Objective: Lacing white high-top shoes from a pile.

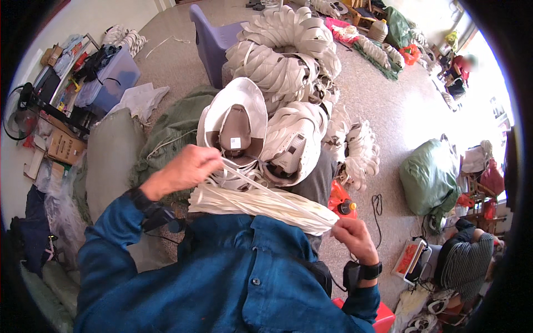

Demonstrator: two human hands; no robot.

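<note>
The left hand [189, 168] and right hand [357, 238] grip a white lace [272, 191] — stretched straight above a bundle of cream laces [236, 203] — near two pale shoes [233, 125].

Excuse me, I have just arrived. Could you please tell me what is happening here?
A person's left hand pinches a pale lace, which runs slantwise toward the right hand, at the right end of a bundle of similar laces by the lap. Shoe uppers lie just ahead; coiled stacks of more stand behind, beside a purple chair.
</note>
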